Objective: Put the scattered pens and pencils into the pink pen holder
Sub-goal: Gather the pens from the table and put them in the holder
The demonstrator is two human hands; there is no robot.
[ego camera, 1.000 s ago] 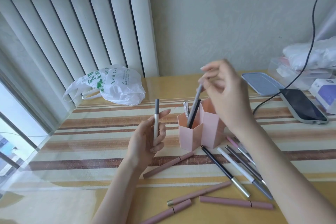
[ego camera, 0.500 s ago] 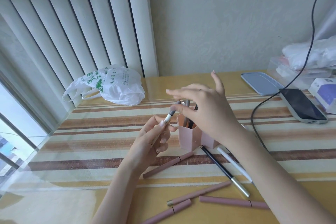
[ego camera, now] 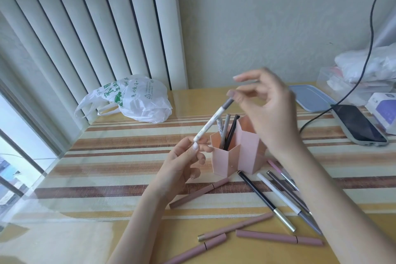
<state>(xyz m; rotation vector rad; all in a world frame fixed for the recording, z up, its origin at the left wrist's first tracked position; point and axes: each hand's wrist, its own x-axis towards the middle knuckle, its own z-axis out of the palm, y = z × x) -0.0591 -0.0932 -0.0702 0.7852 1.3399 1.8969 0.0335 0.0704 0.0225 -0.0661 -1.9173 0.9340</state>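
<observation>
Currently, your left hand point(ego camera: 182, 156) pinches the lower end of a white pen point(ego camera: 211, 123) between thumb and fingertips, and the pen tilts up and to the right, just left of the pen holder point(ego camera: 235, 154). Your right hand point(ego camera: 265, 105) is above the holder; its thumb and forefinger meet the grey upper end of the same pen, the other fingers spread and blurred, so you hold the pen at both ends. The pink holder stands upright on the bench point(ego camera: 107, 156), near the middle of the striped mat point(ego camera: 128, 141). Its front left compartment contains three pens point(ego camera: 227, 130), leaning, one grey, one black, one patterned. The remaining compartments cannot be seen into. Loose items lie on the bench in front of the holder: a pink pencil point(ego camera: 199, 193) beside your left wrist, a black pen with a gold end point(ego camera: 265, 199), a white pen with a grey end point(ego camera: 285, 199), a dark pen point(ego camera: 287, 191) beside it, and a thin pink one point(ego camera: 275, 166) partly hidden by your right forearm. Nearer to you lie three more pink pencils point(ego camera: 235, 226), point(ego camera: 278, 237), point(ego camera: 197, 251). A plastic bag point(ego camera: 137, 98) sits at the back left, a phone point(ego camera: 357, 124) with a cable point(ego camera: 368, 49) at the right, next to a blue lid point(ego camera: 308, 97).
</observation>
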